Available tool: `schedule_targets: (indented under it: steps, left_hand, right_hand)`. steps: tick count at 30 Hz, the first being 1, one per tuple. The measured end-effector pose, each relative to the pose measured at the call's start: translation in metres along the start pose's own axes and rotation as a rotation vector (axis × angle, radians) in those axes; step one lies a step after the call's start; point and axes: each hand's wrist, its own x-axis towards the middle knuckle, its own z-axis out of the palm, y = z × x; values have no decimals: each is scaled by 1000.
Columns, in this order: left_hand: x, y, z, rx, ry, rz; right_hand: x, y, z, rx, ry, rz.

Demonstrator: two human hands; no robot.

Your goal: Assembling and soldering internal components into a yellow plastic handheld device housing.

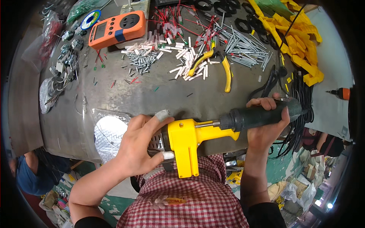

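A yellow plastic power-tool housing with a dark vented end lies at the table's front edge. My left hand is closed round that vented end, white wraps on two of its fingers. In my right hand is a dark electric screwdriver, held level. Its bit points left and meets the right side of the yellow housing; the exact contact at the screw is too small to tell. Yellow-handled pliers lie spread beyond the housing, nearest my right hand.
An orange multimeter stands at the back left. Small screws, white strips, long screws and red-wired parts cover the far table. Yellow housing parts pile up at right, above black cables. Silver wrap lies by my left hand.
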Motion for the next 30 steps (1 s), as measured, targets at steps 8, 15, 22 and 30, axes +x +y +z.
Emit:
schedule_targets:
  steps: [8, 15, 22, 30]
  left_hand:
    - [4, 1, -5, -8, -91, 8]
    - [4, 1, -6, -14, -96, 19]
    - [2, -2, -3, -24, -79, 56]
    - [-1, 0, -5, 16, -134, -37]
  right_hand:
    - [2, 5, 5, -108, 40, -20]
    - [3, 7, 10, -169, 64, -20]
    - [4, 8, 13, -195, 31, -17]
    - [-2, -5, 16, -176, 32, 9]
